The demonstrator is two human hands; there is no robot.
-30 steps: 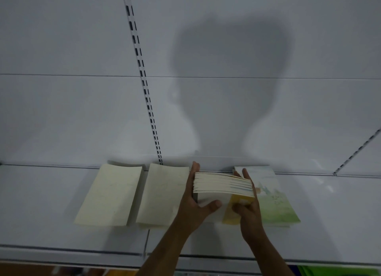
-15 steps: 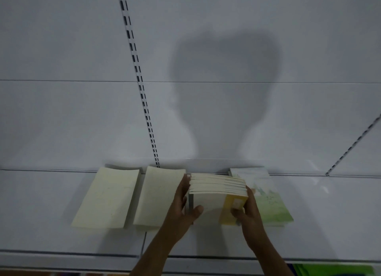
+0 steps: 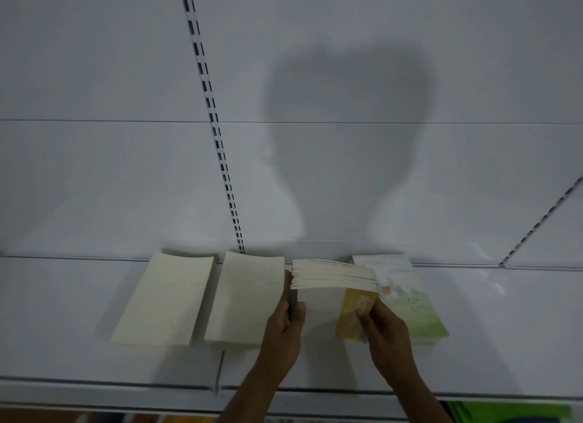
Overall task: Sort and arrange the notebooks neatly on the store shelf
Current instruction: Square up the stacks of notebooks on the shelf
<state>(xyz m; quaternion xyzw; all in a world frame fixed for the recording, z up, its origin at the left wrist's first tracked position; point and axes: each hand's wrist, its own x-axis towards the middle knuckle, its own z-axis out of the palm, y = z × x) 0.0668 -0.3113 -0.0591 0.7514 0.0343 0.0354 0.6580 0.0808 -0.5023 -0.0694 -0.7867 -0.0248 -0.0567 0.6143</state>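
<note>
Stack squared between both hands on the shelf (image 3: 473,328).
Left hand (image 3: 285,321) and right hand (image 3: 383,331) clasp the notebooks (image 3: 331,283) upright, likely to align edges.

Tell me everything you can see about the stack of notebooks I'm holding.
The stack of notebooks stands on edge on the white shelf, cream page edges facing up, its near cover white with a yellow-orange band. The left hand grips its left end, the right hand its right, between a cream pile and a green-covered one.
</note>
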